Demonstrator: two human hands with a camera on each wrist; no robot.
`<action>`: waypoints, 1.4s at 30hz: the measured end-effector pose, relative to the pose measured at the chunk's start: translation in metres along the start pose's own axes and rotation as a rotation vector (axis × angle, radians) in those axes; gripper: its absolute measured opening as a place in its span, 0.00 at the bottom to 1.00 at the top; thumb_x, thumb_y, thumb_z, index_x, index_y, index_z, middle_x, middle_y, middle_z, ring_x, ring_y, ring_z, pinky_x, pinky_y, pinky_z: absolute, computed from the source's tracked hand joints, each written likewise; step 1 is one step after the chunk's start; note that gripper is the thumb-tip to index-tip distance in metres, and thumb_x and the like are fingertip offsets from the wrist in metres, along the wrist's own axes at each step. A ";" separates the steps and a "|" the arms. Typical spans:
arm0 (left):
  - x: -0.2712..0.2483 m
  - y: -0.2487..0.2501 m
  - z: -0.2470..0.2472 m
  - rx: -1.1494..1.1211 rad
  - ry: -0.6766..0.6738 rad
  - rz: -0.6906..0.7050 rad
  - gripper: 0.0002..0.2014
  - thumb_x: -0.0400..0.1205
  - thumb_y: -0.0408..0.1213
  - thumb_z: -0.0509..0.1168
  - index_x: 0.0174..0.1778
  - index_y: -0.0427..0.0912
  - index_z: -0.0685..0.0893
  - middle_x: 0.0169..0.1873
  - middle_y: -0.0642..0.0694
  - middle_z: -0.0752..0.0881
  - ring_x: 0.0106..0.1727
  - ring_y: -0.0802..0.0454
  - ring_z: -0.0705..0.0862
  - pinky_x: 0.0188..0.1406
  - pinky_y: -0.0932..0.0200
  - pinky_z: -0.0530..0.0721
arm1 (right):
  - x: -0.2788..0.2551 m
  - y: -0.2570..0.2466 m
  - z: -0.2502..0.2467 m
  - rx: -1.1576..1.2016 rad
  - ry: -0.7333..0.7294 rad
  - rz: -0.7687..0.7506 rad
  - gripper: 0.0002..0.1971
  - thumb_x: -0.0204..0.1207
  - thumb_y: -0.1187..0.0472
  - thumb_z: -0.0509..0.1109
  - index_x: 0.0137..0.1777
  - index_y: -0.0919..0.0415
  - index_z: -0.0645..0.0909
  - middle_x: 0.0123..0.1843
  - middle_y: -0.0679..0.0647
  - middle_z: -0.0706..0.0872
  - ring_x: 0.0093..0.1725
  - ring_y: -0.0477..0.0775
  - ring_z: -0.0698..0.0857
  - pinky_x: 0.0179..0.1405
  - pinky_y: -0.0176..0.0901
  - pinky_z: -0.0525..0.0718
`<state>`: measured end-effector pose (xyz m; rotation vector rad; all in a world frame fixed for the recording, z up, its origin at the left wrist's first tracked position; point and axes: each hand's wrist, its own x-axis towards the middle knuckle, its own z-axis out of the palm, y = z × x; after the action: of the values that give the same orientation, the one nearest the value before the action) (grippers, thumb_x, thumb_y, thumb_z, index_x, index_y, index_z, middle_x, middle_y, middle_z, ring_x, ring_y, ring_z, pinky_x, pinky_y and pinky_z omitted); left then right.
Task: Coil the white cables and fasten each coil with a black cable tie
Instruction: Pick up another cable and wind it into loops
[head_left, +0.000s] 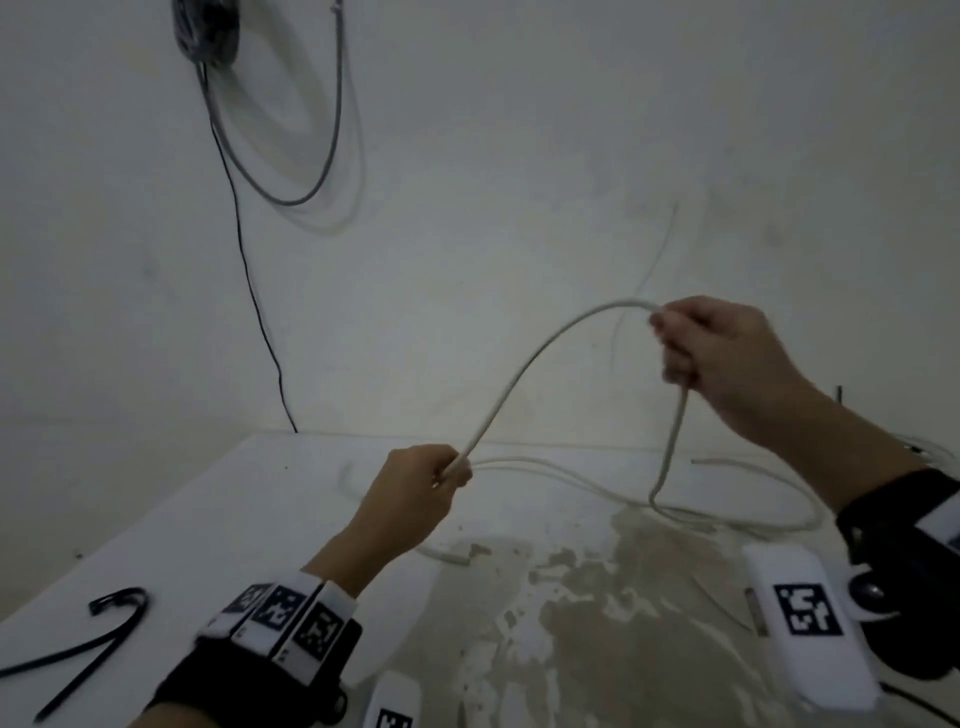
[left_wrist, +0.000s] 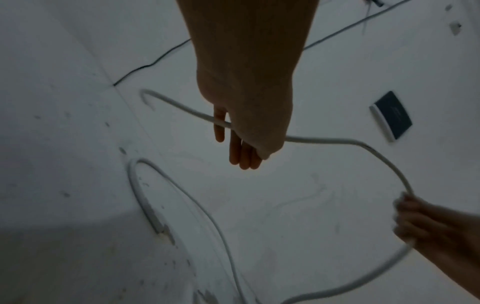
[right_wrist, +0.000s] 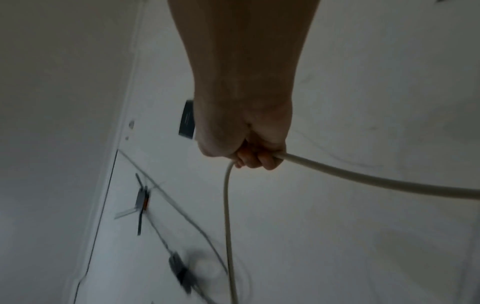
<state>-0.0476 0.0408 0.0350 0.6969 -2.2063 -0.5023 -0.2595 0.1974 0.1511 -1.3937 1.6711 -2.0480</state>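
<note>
White cable (head_left: 524, 374) arched in the air above table (head_left: 249, 499), gripped at one end by left hand (head_left: 421, 493), clenched in right hand (head_left: 727, 348); slack looped on tabletop. Black cable tie (head_left: 98, 631) near front-left edge, well apart. Grey wire (head_left: 291, 156) hung on wall behind.

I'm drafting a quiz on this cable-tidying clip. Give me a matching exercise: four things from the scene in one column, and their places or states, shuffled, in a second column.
Things:
1. left hand
2. right hand
3. black cable tie
4. grey cable loop

Places or states:
A. hangs on the wall, upper left
B. lies untouched on the table's near left corner
C. grips the white cable low, just above the table
D. grips the white cable at the top of its raised arch

Pairs: 1-C, 2-D, 3-B, 4-A
</note>
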 end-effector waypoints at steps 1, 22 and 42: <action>-0.001 -0.005 -0.003 -0.018 0.009 -0.002 0.11 0.82 0.34 0.63 0.36 0.47 0.87 0.29 0.59 0.84 0.28 0.64 0.82 0.30 0.74 0.76 | 0.007 -0.001 -0.012 0.087 0.105 0.022 0.13 0.82 0.70 0.60 0.35 0.62 0.77 0.31 0.54 0.73 0.16 0.39 0.69 0.20 0.32 0.70; 0.035 0.065 -0.020 -1.744 0.362 -0.473 0.18 0.88 0.44 0.51 0.32 0.42 0.71 0.17 0.52 0.63 0.19 0.57 0.64 0.29 0.63 0.68 | -0.049 0.034 0.043 0.298 -0.591 0.156 0.22 0.65 0.70 0.70 0.62 0.59 0.80 0.33 0.53 0.81 0.21 0.45 0.66 0.19 0.33 0.65; 0.005 0.060 0.002 -0.210 0.433 -0.433 0.42 0.73 0.42 0.74 0.75 0.41 0.54 0.69 0.42 0.59 0.71 0.43 0.64 0.68 0.45 0.68 | -0.044 0.025 0.056 0.025 -0.191 0.185 0.09 0.78 0.64 0.68 0.38 0.69 0.83 0.26 0.52 0.84 0.14 0.46 0.72 0.14 0.33 0.69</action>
<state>-0.0719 0.0845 0.0693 1.0631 -1.5762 -0.7118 -0.2047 0.1767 0.1025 -1.3248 1.6227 -1.7711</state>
